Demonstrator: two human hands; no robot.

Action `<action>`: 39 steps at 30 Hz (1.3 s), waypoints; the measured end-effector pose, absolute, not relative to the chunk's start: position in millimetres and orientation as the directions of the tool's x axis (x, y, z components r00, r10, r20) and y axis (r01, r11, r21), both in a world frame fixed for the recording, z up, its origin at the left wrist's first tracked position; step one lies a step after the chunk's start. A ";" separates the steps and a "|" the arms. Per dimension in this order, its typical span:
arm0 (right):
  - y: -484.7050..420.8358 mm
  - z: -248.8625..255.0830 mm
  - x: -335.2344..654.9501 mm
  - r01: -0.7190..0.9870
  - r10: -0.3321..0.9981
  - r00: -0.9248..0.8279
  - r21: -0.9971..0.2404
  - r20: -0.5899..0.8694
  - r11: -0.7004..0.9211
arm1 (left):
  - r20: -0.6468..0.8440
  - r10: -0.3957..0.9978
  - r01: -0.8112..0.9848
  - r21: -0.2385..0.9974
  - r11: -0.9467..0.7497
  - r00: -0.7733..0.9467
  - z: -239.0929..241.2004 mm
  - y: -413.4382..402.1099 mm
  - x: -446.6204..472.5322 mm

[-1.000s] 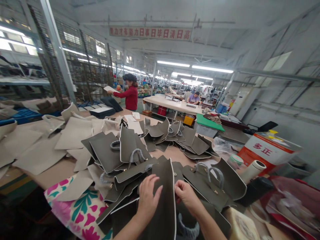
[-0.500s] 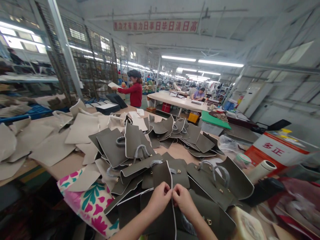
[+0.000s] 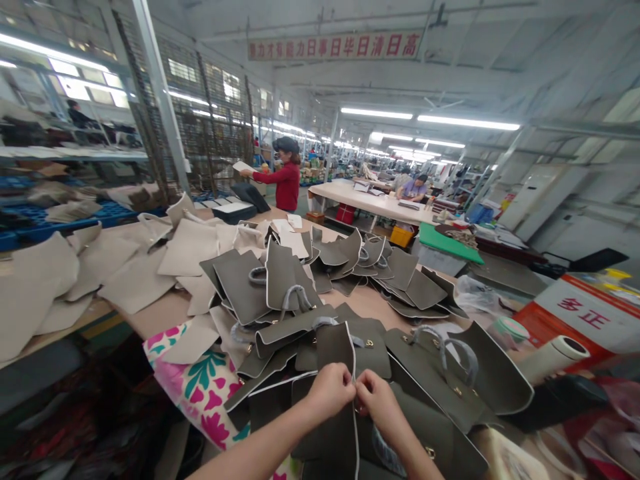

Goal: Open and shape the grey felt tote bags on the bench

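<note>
Low in the middle, a dark olive-grey handbag panel with a white edge stands up from the pile. My left hand pinches that edge from the left side. From the right, my right hand has its thumb and finger closed at the same edge, close beside the left fingertips. Whatever tiny part lies between the fingers cannot be made out. Around them lie dark bag pieces with wrapped handles and gold fittings, such as the bag piece to the right.
Beige panels cover the table's left side. A floral cloth hangs at the front edge. On the right are a pale flask and an orange-and-white box. A co-worker in red stands beyond the table.
The view has swung slightly left, so the scene sits further right in the picture. Both hands stay at the panel's white edge, fingers still pinched. Little else differs.
</note>
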State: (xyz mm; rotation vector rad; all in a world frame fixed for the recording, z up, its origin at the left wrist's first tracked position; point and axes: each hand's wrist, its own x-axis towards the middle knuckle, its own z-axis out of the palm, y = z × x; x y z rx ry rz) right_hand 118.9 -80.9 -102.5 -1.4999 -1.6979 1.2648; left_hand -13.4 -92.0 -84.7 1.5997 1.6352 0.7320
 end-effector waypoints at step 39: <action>-93.8 -50.8 110.1 0.522 0.925 -0.381 -0.830 -0.019 0.198 | -0.041 0.997 0.286 0.957 0.057 -0.062 -42.0 -83.2 -33.6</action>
